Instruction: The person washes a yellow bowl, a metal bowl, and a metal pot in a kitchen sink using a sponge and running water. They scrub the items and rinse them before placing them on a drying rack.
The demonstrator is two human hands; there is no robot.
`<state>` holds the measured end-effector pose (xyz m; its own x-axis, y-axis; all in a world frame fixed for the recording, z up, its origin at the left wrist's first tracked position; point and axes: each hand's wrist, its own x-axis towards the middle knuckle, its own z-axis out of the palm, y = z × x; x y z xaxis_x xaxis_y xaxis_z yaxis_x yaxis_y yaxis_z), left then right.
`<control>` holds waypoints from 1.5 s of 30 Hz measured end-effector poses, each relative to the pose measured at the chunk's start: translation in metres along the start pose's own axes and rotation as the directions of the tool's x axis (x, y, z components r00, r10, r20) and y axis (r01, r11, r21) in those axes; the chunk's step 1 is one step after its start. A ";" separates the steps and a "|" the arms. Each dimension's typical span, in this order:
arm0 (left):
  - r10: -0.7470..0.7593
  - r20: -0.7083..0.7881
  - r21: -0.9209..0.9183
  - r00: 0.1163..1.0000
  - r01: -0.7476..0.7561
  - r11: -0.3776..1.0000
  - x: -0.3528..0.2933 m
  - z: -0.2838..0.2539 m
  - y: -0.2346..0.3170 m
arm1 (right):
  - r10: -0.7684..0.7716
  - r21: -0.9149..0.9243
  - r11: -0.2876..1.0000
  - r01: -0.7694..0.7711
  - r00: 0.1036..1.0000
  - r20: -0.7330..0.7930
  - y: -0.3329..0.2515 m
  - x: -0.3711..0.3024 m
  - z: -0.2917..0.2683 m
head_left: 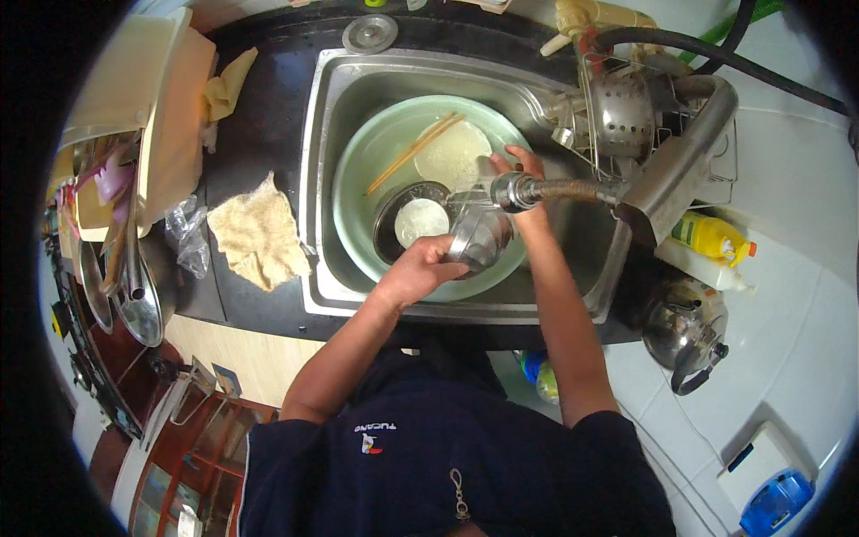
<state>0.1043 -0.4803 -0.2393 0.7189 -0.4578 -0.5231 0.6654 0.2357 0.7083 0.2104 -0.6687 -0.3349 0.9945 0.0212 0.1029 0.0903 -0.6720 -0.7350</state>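
Observation:
My left hand (419, 271) grips the rim of a shiny bowl (479, 243), tilted over the right side of a pale green basin (344, 192). The flexible-necked faucet (516, 191) is just above the bowl. Close behind the faucet head, my right hand (530, 170) has its fingers apart; the faucet partly covers it. Inside the basin, a pair of chopsticks (413, 154) lies across a pale round dish (455, 157). A small white bowl (420, 222) sits within a dark metal bowl (386, 234).
The basin stands in a steel sink (315, 268). A cloth (261, 234) and a clear plastic bag (188, 237) lie left on the black counter. Rightward are a wire rack with a steel utensil holder (624, 115), a yellow bottle (711, 237) and a kettle (687, 320).

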 end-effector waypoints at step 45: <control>-0.058 -0.622 -0.624 0.781 -0.450 0.639 0.004 -0.014 0.011 | 0.372 0.858 0.374 -0.352 0.905 0.209 -0.077 -0.033 -0.009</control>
<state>0.1178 -0.4674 -0.2405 0.6476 0.1625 -0.7445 0.2275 0.8912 0.3924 0.1705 -0.6243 -0.2754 0.9443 -0.0757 -0.3202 -0.2703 0.3762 -0.8862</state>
